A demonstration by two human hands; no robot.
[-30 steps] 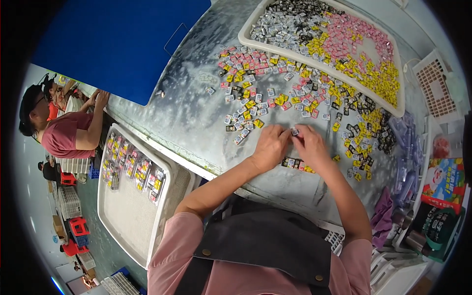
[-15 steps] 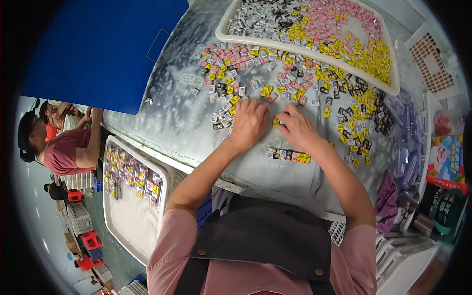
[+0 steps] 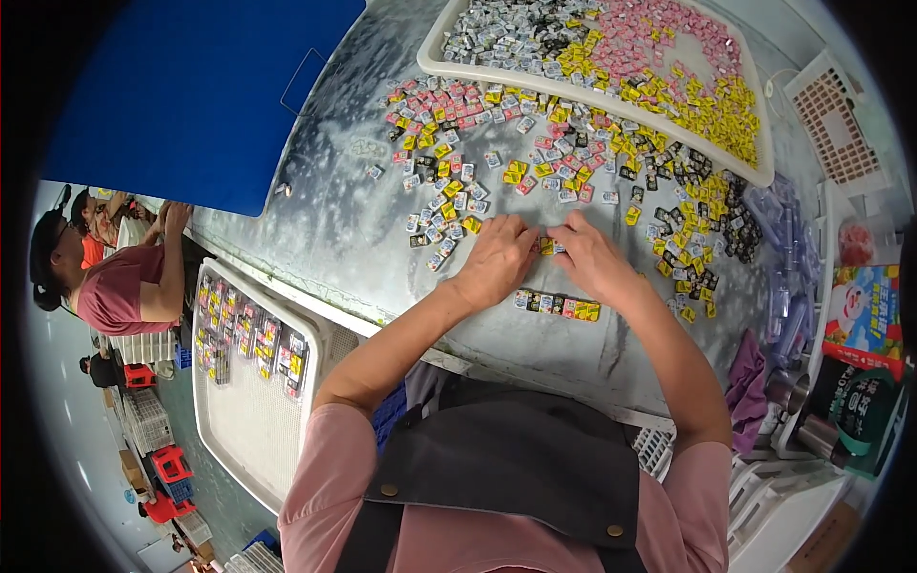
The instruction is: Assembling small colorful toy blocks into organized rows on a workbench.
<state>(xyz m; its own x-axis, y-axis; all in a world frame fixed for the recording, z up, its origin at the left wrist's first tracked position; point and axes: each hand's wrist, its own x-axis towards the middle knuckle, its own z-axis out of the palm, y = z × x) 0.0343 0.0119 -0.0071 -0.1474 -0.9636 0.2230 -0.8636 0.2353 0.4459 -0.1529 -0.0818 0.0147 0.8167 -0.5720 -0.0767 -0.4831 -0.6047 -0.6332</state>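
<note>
Small rectangular packets in yellow, black, white and pink lie scattered over the grey table. My left hand (image 3: 499,258) is closed, its fingers curled down against the tabletop; what lies under them is hidden. Close beside it, my right hand (image 3: 590,258) pinches at a short line of small packets, a yellow packet (image 3: 547,245) showing in the gap between the two hands. Nearer me, a straight row of packets (image 3: 557,306) lies side by side, black and white at its left, pink and yellow at its right.
A large white tray (image 3: 592,94) of loose packets, grouped by colour, stands at the far side. At the left a white tray (image 3: 250,435) carries several filled clear packs. A blue board (image 3: 191,95) covers the far left. Purple cloth (image 3: 748,387) hangs right; another person sits left.
Both hands have come slightly nearer to me and closer together over the packets. A few packets by my left hand show more plainly. The finished-looking row stays where it was.
</note>
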